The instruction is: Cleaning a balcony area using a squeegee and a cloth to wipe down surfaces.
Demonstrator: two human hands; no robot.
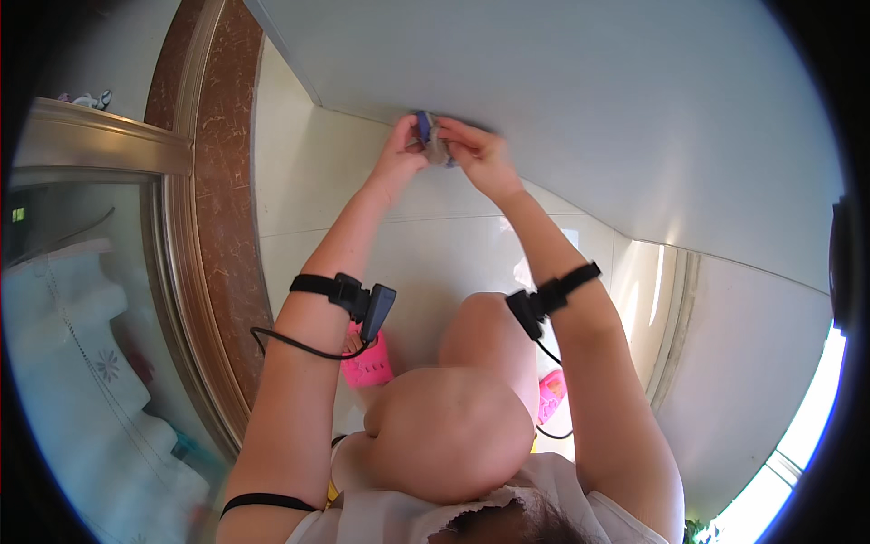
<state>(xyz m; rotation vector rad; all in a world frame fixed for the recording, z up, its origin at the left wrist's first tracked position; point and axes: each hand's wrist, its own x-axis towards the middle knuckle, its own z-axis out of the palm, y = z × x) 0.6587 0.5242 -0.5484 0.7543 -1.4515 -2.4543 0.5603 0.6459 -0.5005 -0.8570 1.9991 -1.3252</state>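
A small blue and greyish item, perhaps a crumpled cloth point(437, 151), is between my two hands close to the foot of a pale grey upright panel point(578, 122). My left hand point(399, 155) pinches its left side, with the thumb below and the fingers above. From the right, my right hand point(484, 160) grips the other side with bent fingers. The fingers partly hide the item, and its exact kind is unclear.
Pale glossy floor tiles point(312, 177) lie below my hands. To the left run a reddish-brown marble strip point(228, 136) and a metal-framed glass door point(81, 326). Pink slippers point(367, 360) are on my feet. A black device with a cable is strapped to each forearm.
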